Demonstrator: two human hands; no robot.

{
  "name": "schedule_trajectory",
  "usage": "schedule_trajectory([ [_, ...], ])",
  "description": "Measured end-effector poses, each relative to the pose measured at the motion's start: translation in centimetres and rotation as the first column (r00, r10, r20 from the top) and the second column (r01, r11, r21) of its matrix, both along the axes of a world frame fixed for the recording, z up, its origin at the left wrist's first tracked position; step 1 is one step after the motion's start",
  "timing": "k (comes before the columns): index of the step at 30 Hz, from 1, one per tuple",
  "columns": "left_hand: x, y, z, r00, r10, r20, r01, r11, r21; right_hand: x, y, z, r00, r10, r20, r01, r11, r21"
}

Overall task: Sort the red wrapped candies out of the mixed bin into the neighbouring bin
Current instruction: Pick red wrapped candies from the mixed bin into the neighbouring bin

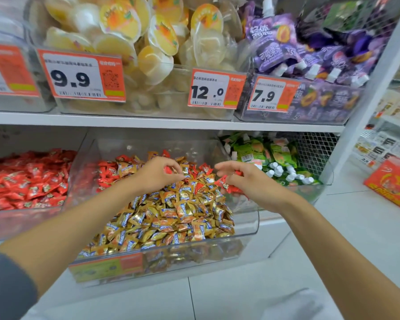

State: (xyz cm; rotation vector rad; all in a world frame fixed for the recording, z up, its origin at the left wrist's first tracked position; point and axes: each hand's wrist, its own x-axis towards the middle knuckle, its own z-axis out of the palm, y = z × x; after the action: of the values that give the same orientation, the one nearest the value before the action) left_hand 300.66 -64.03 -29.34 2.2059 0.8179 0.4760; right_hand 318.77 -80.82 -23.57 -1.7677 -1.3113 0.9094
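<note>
Mid-sort, our left hand (158, 174) pinches a red candy (167, 170), our right hand (246, 182) grips several, and many remain upper left in the mixed bin (254, 224).

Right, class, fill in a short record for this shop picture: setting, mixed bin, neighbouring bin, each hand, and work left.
setting: shop shelf, clear bins of sweets
mixed bin: gold-wrapped candies with red wrapped candies towards the back
neighbouring bin: on the left, filled with red candies
left hand: pinches a red candy
right hand: holds several red ones
work left: red candies remain in the mixed bin
</note>
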Motion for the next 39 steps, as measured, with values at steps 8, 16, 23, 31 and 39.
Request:
schedule_trajectory([
  [8,6.0,-0.4,-1.3,0.918,-0.050,-0.394,0.141,0.968,0.206,0.1,0.6,-1.0,0.997,-0.041,-0.065,0.045,0.997,0.058],
  [16,3.6,1.9,0.5,0.989,-0.005,-0.146,0.007,1.000,0.012,0.2,1.0,-1.5,0.990,-0.054,-0.134,0.069,0.991,0.117],
  [23,-0.6,3.6,2.4,0.981,0.173,0.093,-0.149,0.963,-0.224,-0.5,4.1,-2.6,0.991,-0.131,0.024,0.131,0.991,0.002],
  [31,-2.7,4.4,2.2,0.934,0.336,0.124,-0.289,0.911,-0.295,-2.7,12.2,-6.7,0.931,-0.131,0.341,0.149,0.989,-0.026],
  [39,-3.5,4.9,2.3,0.943,0.312,0.115,-0.290,0.941,-0.175,-4.9,7.5,-3.3,0.882,0.466,0.071,-0.439,0.867,-0.235],
])
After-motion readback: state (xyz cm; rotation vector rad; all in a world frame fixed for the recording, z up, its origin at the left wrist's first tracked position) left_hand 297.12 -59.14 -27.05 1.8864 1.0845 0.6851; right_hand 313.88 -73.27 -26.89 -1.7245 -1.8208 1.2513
